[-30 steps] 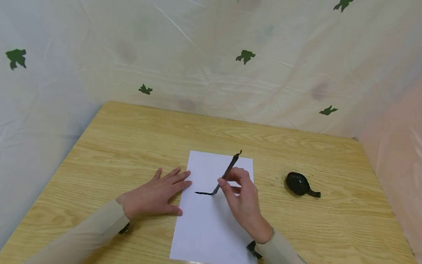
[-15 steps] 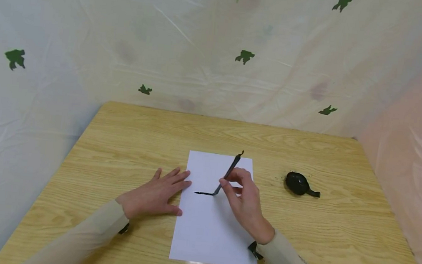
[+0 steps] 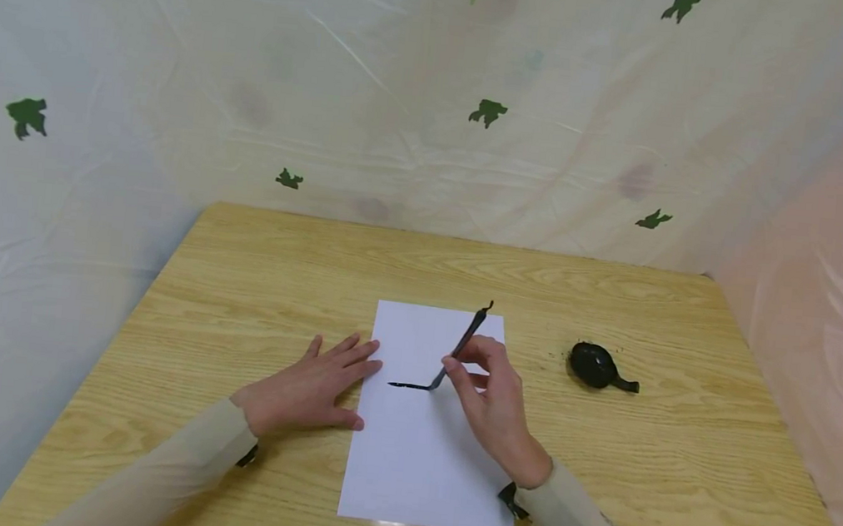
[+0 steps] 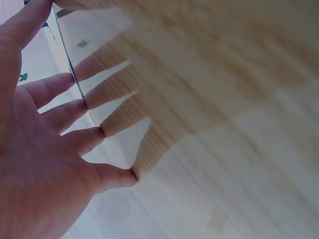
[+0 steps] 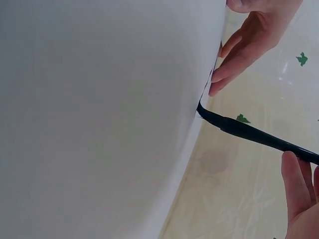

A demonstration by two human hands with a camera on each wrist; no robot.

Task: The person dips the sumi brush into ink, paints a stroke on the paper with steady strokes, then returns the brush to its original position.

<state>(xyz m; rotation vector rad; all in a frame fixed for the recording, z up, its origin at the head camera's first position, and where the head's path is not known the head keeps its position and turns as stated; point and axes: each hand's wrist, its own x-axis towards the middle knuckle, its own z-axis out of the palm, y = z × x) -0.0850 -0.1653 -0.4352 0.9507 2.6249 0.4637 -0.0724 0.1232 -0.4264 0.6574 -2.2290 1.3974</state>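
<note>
A white sheet of paper point(image 3: 411, 471) lies on the wooden table. My right hand point(image 3: 496, 399) pinches a dark writing brush point(image 3: 466, 334) between thumb and fingers; in the right wrist view, the brush point(image 5: 254, 134) has its bristles bent against the paper point(image 5: 99, 119). A short horizontal black ink stroke point(image 3: 406, 385) runs leftward from the brush tip. My left hand point(image 3: 313, 387) lies spread, its fingertips on the paper's left edge. In the left wrist view, the left hand point(image 4: 50, 144) has its fingers straight and apart, with nothing held.
To the right of the paper sits a small black spoon-shaped dish point(image 3: 595, 366) with a short handle and dark specks around it. A pale curtain point(image 3: 405, 103) with green bird shapes surrounds the back and sides of the wooden table point(image 3: 239, 280).
The right hand and brush have slid slightly to the right, and the black stroke has grown longer that way. The left hand stays in place on the paper's edge.
</note>
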